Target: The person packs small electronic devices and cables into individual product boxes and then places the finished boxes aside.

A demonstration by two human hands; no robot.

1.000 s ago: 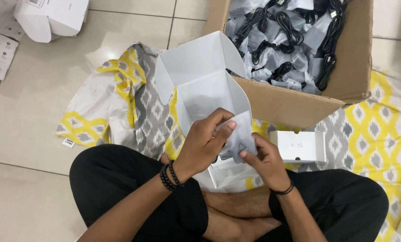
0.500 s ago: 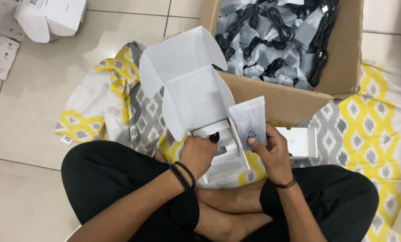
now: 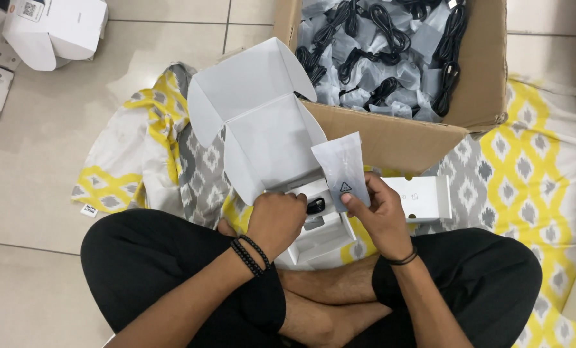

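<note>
Head camera looks steeply down, close; crossed legs (image 3: 313, 290) below, tiled floor (image 3: 37, 187) around.

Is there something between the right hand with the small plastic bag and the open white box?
Nothing visible. The right hand holds the plastic bag upright just beside the open white box. The left hand rests on the box's insert, not between them.

Person's body: black trousers (image 3: 172, 264), bare feet, bare forearms; black beaded bracelets (image 3: 249, 252) on left wrist, thin black band (image 3: 404, 259) on right wrist.
</note>
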